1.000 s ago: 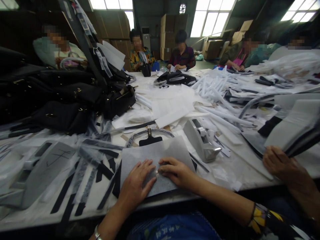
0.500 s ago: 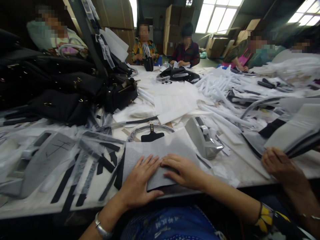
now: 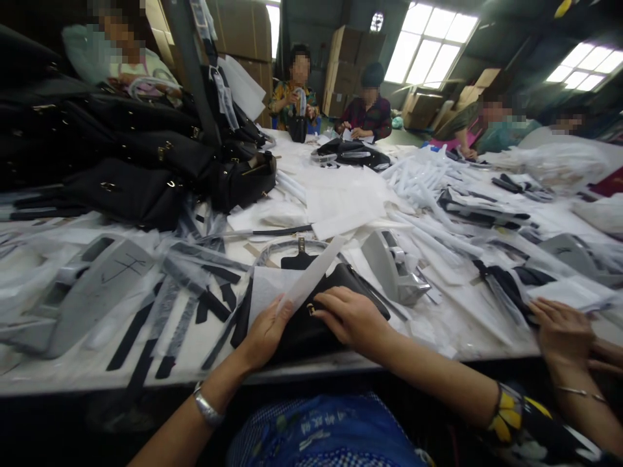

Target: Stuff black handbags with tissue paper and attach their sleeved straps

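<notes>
A black handbag [image 3: 302,337] lies in front of me near the table edge, its handle wrapped in clear film. My left hand [image 3: 267,329] is closed on a thin whitish sheet [image 3: 311,275], pinched between thumb and fingers. That sheet is folded over and covers the bag's upper left part. On the bag's front, the thumb and fingertips of my right hand [image 3: 357,321] close in on a small gold-coloured clasp [image 3: 310,310]. Behind the sheet a black tab [image 3: 298,261] with a gold fitting shows.
Grey tape dispensers [image 3: 392,266] stand right and left of the bag. Film-wrapped black straps [image 3: 170,337] lie at left, below piled black bags [image 3: 126,188]. White sheets and strips [image 3: 423,168] cover the table's middle. A co-worker's hands [image 3: 559,331] work at right; several people sit opposite.
The sheet that lay flat under both hands is now folded up to the left in my left hand, uncovering the bag's front. My right hand has moved onto the clasp.
</notes>
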Demonstrator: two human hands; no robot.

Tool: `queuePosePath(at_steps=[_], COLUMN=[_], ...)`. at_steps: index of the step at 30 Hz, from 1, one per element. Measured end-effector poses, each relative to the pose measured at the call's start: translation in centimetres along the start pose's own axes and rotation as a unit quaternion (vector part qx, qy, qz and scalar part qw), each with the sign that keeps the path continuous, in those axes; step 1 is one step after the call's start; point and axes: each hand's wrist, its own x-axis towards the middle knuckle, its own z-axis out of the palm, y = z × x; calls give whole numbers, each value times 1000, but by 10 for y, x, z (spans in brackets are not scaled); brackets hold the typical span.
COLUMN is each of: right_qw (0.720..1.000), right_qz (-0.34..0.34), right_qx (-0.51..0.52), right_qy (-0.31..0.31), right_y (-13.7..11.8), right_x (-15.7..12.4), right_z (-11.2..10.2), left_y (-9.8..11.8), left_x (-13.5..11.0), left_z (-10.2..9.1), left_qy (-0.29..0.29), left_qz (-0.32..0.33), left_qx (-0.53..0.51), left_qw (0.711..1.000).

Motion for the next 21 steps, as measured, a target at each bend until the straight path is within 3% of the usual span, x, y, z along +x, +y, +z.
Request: queuePosePath(at_steps=[4,8,17,21], right_qw=[985,964,946,937], right_qz=[16,7,138,167], right_qx=[-100,-103,-90,-24], right_qy=[-143,-246,-280,-307], right_y=[3,2,2,6], right_x=[36,53,62,65], right_z=[0,-1,15,6], left_y=[1,2,-5,-6], left_x=[0,0,-1,-1], left_z=[1,1,5,6], left_qy=[6,10,29,22], left_qz=[33,73,113,113], left_qx=[19,44,103,124], left_qw=[999,996,988,985])
